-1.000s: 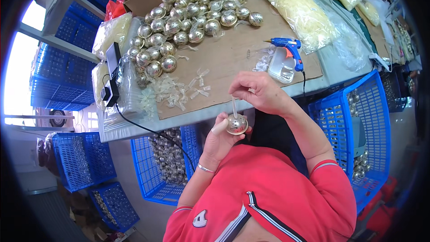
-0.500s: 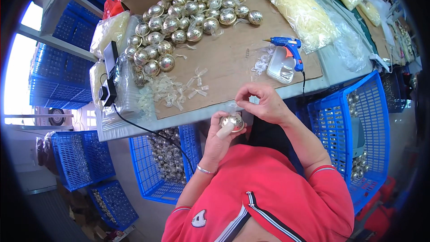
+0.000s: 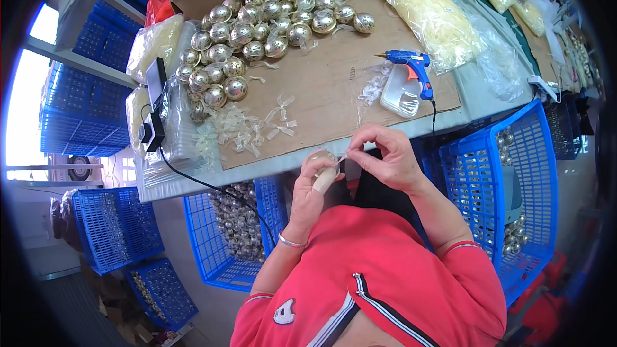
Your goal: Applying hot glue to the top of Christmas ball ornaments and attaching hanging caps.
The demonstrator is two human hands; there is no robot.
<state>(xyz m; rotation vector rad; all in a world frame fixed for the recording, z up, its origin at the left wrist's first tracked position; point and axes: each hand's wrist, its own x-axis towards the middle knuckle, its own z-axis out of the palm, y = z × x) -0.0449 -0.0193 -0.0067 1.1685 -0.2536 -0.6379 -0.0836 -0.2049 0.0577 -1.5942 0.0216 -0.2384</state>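
Just off the table's front edge, my left hand (image 3: 310, 186) is closed round a shiny gold-silver ball ornament (image 3: 331, 158), and its fingers cover much of it. My right hand (image 3: 389, 162) pinches a small whitish, sheer ribbon piece (image 3: 342, 157) against the ball's right side; whether it is a whole bow I cannot tell. Loose sheer ribbon bows (image 3: 241, 130) lie on the cardboard sheet (image 3: 321, 96) beyond my left hand. Farther back on that sheet sits a pile of similar ball ornaments (image 3: 270, 22), some with ribbons on them.
A blue glue gun (image 3: 409, 59) rests on a clear plastic tray (image 3: 400, 99), its cable running off the front edge. Bags of pale yellow material (image 3: 429, 22) lie at the back right. Blue crates (image 3: 498, 199) flank me below the table. A black cable (image 3: 212, 185) hangs at the left.
The ball has turned in my left hand, so less of its face shows. My right hand has moved slightly down and right, with its pinch now at the ball's side. The view has shifted slightly.
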